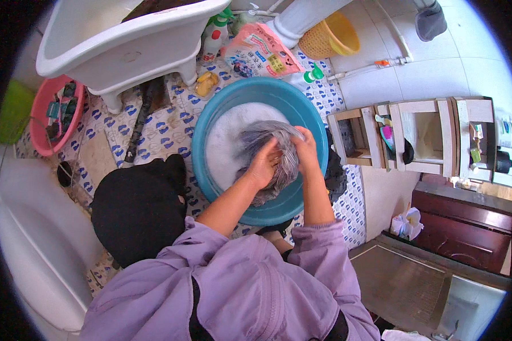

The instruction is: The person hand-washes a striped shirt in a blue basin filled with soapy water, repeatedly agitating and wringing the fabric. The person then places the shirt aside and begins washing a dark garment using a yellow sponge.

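Before me on the floor stands a round blue plastic basin (205, 187) with white suds (224, 145) across its left side. A wet grey striped cloth (288, 170) is bunched above the suds at the basin's middle and right. My left hand (264, 164) presses against the near left face of the bundle, its fingers partly hidden by the folds. On the right side of the cloth, my right hand (306, 149) grips a fold near the top. The lower end of the cloth hangs toward the basin's near wall.
Beyond the basin lie a pink laundry powder bag (260, 53), a green-capped bottle (311, 76) and a yellow basket (320, 40). A soap dish (206, 84) sits by the white tub (123, 55). A pink basin (36, 123) stands left, a wooden shelf (443, 136) right. Dark cloth (336, 174) touches the blue basin.
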A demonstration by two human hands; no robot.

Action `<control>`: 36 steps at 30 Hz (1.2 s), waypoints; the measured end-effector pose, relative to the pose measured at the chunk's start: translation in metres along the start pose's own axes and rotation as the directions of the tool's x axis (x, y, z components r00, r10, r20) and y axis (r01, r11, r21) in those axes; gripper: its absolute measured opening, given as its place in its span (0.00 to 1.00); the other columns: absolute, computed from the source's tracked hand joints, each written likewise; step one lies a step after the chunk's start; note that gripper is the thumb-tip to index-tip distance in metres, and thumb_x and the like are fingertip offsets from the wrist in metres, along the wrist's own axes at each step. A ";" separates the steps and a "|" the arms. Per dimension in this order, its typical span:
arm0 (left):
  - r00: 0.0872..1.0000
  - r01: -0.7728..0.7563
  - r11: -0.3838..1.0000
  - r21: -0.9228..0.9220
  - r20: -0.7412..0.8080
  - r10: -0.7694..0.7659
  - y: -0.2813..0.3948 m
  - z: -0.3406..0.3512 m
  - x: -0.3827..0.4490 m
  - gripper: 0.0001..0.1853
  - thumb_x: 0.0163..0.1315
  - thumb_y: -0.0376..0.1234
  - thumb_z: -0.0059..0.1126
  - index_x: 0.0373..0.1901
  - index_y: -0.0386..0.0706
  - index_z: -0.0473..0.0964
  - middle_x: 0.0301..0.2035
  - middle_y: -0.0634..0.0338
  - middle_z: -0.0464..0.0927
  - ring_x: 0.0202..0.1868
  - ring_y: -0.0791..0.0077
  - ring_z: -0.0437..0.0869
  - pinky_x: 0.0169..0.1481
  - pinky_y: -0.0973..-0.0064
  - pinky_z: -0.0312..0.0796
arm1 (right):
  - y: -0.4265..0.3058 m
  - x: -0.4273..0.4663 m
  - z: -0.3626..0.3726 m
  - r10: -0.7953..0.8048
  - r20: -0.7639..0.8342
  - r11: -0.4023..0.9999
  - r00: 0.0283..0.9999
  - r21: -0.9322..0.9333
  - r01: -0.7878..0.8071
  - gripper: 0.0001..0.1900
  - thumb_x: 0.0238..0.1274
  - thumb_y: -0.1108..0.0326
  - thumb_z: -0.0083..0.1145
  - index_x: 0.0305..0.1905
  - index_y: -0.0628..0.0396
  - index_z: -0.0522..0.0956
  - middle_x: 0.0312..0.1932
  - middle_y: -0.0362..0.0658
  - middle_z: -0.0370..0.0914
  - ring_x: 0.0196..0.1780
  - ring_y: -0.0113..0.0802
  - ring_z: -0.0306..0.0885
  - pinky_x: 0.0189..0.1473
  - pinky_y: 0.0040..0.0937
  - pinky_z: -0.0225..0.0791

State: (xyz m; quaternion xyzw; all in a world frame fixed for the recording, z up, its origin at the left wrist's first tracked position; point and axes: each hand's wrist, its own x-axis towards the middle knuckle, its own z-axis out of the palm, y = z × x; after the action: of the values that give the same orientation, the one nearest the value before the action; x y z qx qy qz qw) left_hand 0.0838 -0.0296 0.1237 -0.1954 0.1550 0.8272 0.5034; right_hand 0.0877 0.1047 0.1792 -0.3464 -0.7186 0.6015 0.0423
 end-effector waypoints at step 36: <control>0.994 0.009 0.988 -0.153 -0.105 -0.025 0.029 0.080 -0.011 0.27 0.63 0.56 0.51 0.50 0.44 0.76 0.44 0.56 0.80 0.46 0.65 0.82 0.54 0.66 0.74 | -0.003 -0.051 -0.007 -0.025 0.039 0.949 0.999 0.314 0.011 0.25 0.66 0.64 0.50 0.67 0.58 0.64 0.63 0.48 0.68 0.62 0.36 0.70 0.62 0.34 0.65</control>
State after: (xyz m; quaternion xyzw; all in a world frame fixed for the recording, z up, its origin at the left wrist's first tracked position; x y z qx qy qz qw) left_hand 0.0494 -0.0147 0.2006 -0.2784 0.1165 0.8208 0.4850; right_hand 0.1281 0.0823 0.2024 -0.3157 -0.6177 0.7150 0.0869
